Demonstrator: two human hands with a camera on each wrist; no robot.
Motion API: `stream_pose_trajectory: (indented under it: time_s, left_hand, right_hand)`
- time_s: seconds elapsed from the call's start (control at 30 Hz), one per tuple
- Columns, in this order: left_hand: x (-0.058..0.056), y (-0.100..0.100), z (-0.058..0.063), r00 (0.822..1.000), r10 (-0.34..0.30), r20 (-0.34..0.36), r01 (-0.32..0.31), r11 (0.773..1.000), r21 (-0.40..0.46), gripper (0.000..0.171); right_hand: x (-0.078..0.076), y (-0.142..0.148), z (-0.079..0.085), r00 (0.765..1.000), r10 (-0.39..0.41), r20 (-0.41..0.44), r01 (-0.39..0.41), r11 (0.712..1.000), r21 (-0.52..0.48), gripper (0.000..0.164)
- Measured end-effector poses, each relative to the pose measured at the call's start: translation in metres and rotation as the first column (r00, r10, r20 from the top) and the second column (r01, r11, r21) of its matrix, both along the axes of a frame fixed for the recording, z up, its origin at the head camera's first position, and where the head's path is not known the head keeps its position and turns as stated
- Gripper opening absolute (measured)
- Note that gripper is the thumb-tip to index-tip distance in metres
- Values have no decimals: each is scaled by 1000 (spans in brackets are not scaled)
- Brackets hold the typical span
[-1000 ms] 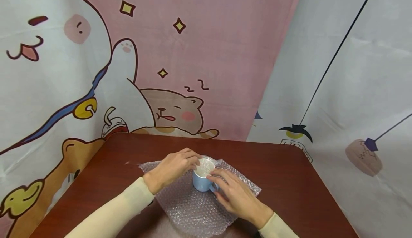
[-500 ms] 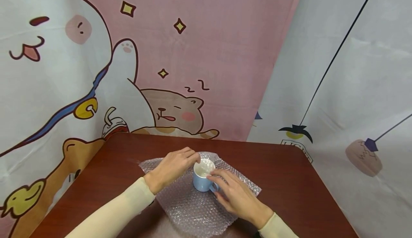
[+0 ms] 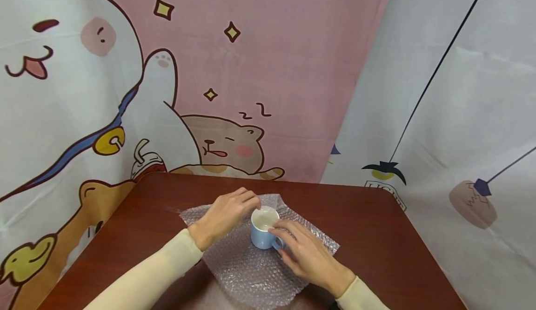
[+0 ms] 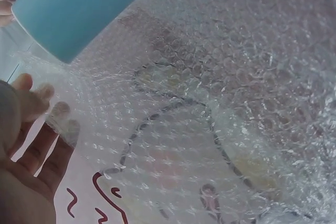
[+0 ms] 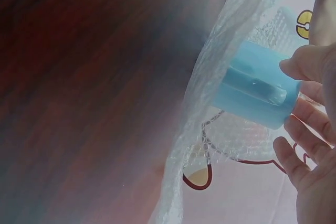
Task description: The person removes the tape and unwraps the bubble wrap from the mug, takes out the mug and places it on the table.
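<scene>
A light blue mug [image 3: 261, 238] with a white inside stands upright on a sheet of bubble wrap [image 3: 255, 272]. My right hand [image 3: 311, 253] holds the mug at its rim, with the thumb close to the handle. Just left of the rim, my left hand [image 3: 227, 213] pinches the far part of the wrap, which rises behind the mug [image 4: 79, 14]. In the left wrist view, some left fingers lie behind the clear wrap [image 4: 173, 108]. The right wrist view shows the mug's side and handle [image 5: 254, 85] beside the right thumb.
The sheet lies on a dark red-brown table [image 3: 368, 235], reaching its near edge. Behind the table hangs a printed cloth [image 3: 293, 68] with cartoon animals.
The wrap's far edge, earlier bunched low at the mug's rim, now stands higher behind the mug. My left fingers have shifted slightly up and off the rim. My right hand keeps its place.
</scene>
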State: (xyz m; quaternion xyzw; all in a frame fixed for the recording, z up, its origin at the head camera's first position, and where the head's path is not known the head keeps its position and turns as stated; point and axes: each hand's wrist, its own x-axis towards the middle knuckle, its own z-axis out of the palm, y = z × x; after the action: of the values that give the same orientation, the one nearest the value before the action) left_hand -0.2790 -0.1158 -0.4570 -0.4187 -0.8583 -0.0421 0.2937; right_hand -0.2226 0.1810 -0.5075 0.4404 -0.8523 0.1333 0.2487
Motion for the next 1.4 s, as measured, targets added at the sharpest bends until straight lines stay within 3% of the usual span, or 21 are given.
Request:
stream_pose_trajectory:
  time_s: [0.2,0.5,1.0,1.27,1.4]
  left_hand:
    - [-3,1,0,1000,12,-20,-12,1000,6,21]
    - [-7,1,-4,997,30,-67,-28,999,30,27]
    - [-8,-2,-5,997,41,65,-49,991,126,31]
    - [-15,-1,-5,992,115,42,-121,973,195,11]
    - [-21,1,-3,990,140,17,-140,964,227,10]
  right_hand:
    - [0,-1,1,1000,1,10,-1,1000,0,67]
    - [0,-2,1,1000,-7,0,7,1000,12,66]
    - [1,-4,2,1000,-4,-5,4,1000,4,65]
    - [1,-4,1,1000,-6,-20,6,1000,7,66]
    - [1,-4,1,1000,-8,-18,8,1000,7,67]
